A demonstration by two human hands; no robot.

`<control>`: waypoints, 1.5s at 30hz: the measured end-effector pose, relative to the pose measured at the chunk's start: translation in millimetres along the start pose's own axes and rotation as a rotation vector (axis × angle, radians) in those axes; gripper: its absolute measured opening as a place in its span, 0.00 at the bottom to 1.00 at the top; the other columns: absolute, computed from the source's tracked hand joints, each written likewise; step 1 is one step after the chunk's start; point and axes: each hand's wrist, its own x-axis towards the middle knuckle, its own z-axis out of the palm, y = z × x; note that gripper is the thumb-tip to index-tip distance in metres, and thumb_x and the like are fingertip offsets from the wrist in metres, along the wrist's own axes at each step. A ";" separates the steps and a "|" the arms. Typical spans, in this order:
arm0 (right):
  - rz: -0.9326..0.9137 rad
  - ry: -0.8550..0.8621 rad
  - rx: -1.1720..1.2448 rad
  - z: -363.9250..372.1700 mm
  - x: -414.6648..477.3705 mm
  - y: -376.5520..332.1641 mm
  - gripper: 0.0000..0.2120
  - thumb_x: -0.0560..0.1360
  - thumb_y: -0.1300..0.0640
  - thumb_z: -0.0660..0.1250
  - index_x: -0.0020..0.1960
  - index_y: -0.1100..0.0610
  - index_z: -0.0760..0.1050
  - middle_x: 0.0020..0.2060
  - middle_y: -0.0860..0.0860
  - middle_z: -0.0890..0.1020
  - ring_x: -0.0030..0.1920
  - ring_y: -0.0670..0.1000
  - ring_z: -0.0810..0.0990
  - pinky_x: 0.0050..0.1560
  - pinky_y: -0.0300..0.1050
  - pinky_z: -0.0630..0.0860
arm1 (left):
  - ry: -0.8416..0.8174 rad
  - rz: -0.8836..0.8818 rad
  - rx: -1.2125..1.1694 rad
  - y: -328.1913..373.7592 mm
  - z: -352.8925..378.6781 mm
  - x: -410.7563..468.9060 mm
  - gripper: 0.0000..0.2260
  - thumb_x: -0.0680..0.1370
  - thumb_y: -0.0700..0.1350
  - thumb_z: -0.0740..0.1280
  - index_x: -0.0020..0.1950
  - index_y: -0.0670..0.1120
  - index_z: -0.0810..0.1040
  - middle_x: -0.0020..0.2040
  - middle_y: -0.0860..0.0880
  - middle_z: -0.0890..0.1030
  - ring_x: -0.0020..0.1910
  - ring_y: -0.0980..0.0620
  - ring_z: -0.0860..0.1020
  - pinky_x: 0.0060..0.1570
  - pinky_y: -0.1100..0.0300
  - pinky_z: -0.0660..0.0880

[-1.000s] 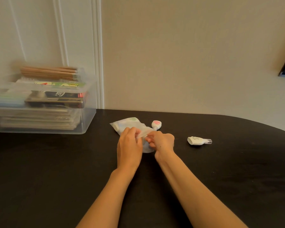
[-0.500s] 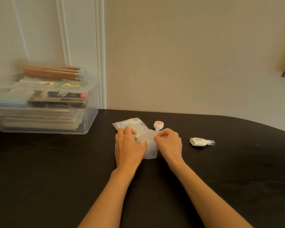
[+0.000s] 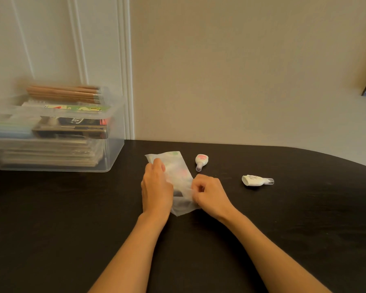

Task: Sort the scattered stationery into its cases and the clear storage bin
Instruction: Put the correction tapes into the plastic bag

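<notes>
On the black table [image 3: 72, 229], just ahead of us, lies a frosted translucent pouch [image 3: 175, 168], flat on the surface and running from far-left to near-right. Our left hand [image 3: 156, 189] rests on its left half, the fingers laid over the upper part of the plastic; they look only slightly bent, pressing it down. Our right hand [image 3: 209, 193] sits at the pouch's near-right edge with the fingers curled in, pinching the film between thumb and fingertips. Green and pink shapes show faintly through the plastic, too dim for us to name.

Just beyond our right hand, touching neither hand nor pouch, lies a small white correction tape [image 3: 201, 161] with a pink mark on its body and its tip pointing toward us. Farther right, well apart, a second white correction tape [image 3: 256, 180] lies on its side, its clear cap pointing right; small dark print runs along it, but we cannot read it.

At the far left stands the clear storage bin [image 3: 112, 132], against the wall. A bundle of wooden pencils [image 3: 66, 94] lies across its top, above a green printed card and a dark box with white lettering too blurred to read.
</notes>
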 end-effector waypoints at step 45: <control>-0.095 0.101 -0.070 23.8 43.4 10.3 0.15 0.78 0.63 0.58 0.62 0.62 0.75 0.63 0.51 0.68 0.62 0.47 0.66 0.57 0.32 0.59 | -0.058 -0.063 -0.066 -21.3 13.3 38.5 0.07 0.78 0.42 0.62 0.53 0.40 0.74 0.55 0.42 0.74 0.49 0.51 0.71 0.43 0.64 0.63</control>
